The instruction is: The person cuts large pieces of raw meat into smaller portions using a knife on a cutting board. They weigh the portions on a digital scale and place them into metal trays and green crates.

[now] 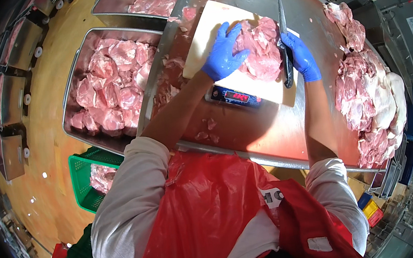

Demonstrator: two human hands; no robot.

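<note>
A pink piece of raw meat (pixel 260 53) lies spread on a white cutting board (pixel 203 41), which rests tilted over a blue digital scale (pixel 236 96) with a lit red display. My left hand (pixel 225 54), in a blue glove, has its fingers spread and touches the meat's left edge. Wearing the same kind of glove, my right hand (pixel 301 56) is closed round the dark handle of a knife (pixel 281 16). The long blade points away from me along the board's right side, beside the meat.
Raw meat is piled (pixel 367 94) along the metal table's (pixel 205 121) right edge. At left stand a metal tub (pixel 67 112) full of cut meat, another tub (pixel 115 19) behind it and a green crate (pixel 80 183). Small scraps (pixel 209 126) lie on the table.
</note>
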